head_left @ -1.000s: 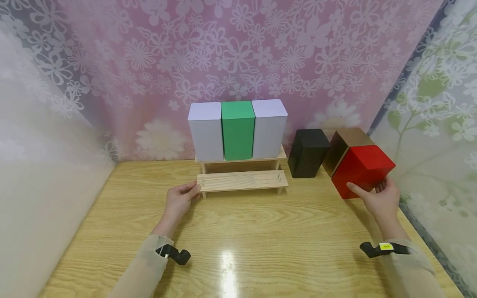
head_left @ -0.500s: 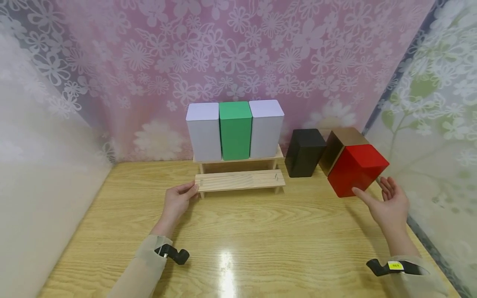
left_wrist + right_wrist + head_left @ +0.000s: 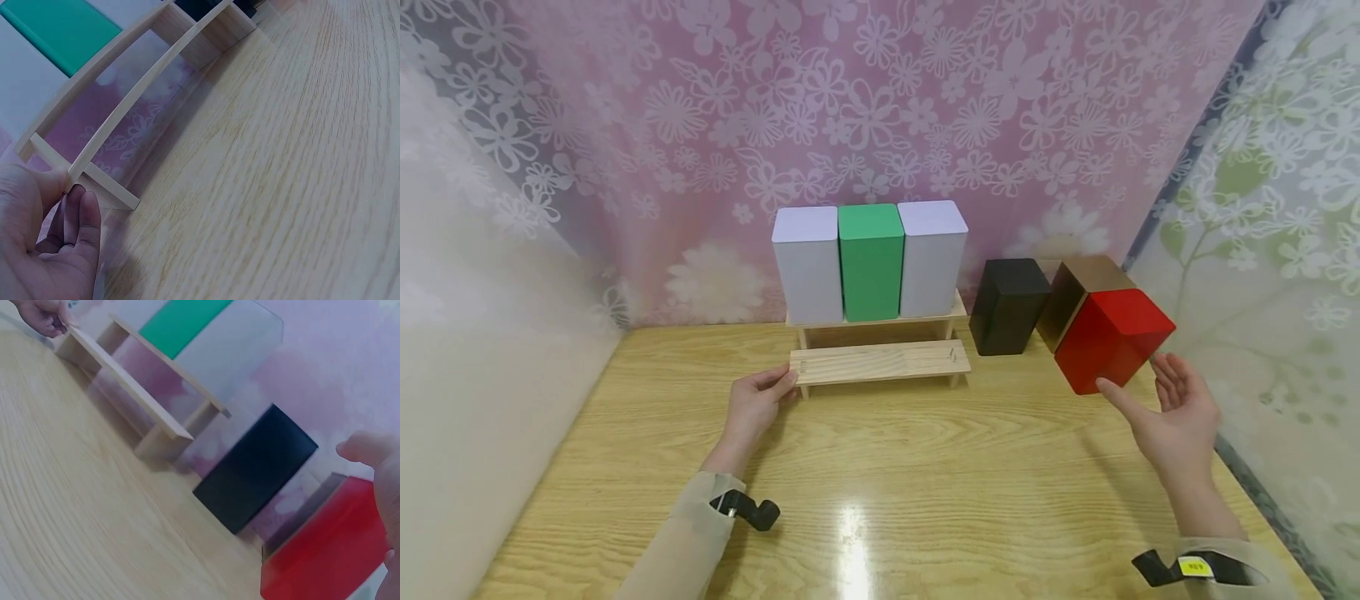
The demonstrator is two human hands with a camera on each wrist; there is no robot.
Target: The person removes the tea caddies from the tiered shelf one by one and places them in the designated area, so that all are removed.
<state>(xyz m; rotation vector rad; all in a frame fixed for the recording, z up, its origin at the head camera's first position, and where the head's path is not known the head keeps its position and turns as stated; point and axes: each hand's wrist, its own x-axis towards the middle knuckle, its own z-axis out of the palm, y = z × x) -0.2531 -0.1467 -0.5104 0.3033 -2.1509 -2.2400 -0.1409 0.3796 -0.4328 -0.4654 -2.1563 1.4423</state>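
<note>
In the head view, my left hand (image 3: 756, 408) pinches the left end of the lower board of a two-step wooden rack (image 3: 880, 363). The left wrist view shows the thumb on top of the board's edge (image 3: 119, 117) and the fingers curled underneath. On the rack's upper step stand a white box (image 3: 808, 279), a green box (image 3: 871, 271) and another white box (image 3: 932, 271), side by side. My right hand (image 3: 1180, 417) is spread loosely in front of a red box (image 3: 1101, 350), its thumb tip near the box's lower front. The right hand holds nothing.
A black box (image 3: 1009, 308) stands on the table (image 3: 910, 467) right of the rack. Beside it, a brown box (image 3: 1086, 279) sits behind the red one. A pink floral curtain (image 3: 865, 100) hangs at the back, with pale curtains on both sides.
My right hand has let go of the red box and drawn back from it toward the front right, its fingers spreading. The left hand stays on the rack. The head view has shifted slightly.
</note>
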